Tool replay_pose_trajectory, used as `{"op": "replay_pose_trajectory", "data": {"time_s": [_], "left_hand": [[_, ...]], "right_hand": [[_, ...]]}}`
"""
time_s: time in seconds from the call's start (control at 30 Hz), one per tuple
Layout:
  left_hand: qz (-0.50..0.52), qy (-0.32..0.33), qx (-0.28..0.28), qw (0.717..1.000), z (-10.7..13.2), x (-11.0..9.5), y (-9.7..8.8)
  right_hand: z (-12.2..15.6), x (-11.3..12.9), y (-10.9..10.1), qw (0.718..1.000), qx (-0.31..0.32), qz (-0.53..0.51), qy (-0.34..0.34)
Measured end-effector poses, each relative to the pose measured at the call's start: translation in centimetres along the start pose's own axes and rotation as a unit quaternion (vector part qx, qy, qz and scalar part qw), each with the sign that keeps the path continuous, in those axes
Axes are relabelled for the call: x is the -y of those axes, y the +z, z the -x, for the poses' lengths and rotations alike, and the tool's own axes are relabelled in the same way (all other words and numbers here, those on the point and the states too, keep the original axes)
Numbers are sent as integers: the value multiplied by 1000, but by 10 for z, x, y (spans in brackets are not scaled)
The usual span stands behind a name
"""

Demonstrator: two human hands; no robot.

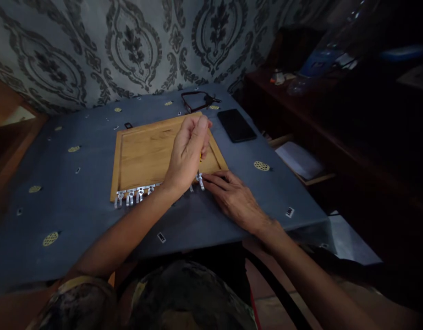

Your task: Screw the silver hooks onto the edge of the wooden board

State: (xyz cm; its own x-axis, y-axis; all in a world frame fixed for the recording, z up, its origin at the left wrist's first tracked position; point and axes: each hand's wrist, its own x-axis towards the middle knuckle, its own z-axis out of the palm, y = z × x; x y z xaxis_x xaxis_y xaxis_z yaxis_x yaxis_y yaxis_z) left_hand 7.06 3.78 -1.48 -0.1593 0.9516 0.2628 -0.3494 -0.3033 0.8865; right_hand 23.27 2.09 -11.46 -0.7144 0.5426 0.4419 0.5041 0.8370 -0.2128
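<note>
A wooden board [145,153] with a raised rim lies on the cloth-covered table. Along its near edge runs a metal hook rail [140,190] with several double hooks; my left forearm hides its middle. My left hand [190,144] is closed in a fist above the board's right part. It grips what looks like a screwdriver [198,172], its yellow handle mostly hidden and its thin shaft upright at the rail's rightmost hook [200,181]. My right hand [233,197] lies low at the board's near right corner, fingers stretched out, the fingertips touching beside that hook.
A black phone [236,125] lies right of the board, with glasses [194,101] and keys [211,99] behind it. A small black piece [128,125] is at the board's far left corner. Dark furniture with a plastic bottle [314,64] stands at right, beside an open drawer [300,160].
</note>
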Motion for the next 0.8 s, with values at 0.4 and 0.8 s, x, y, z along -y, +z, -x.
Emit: {"op": "replay_pose_trajectory", "data": {"time_s": [0.4,0.8], "left_hand": [[4,-88,163,983,-13,-2,-7],[-399,137,80,903,-4,-17,-14]], "right_hand": [[-2,2,-2,1000,1,9,-1],[-2,1,-1,1000,2,10,-5]]}}
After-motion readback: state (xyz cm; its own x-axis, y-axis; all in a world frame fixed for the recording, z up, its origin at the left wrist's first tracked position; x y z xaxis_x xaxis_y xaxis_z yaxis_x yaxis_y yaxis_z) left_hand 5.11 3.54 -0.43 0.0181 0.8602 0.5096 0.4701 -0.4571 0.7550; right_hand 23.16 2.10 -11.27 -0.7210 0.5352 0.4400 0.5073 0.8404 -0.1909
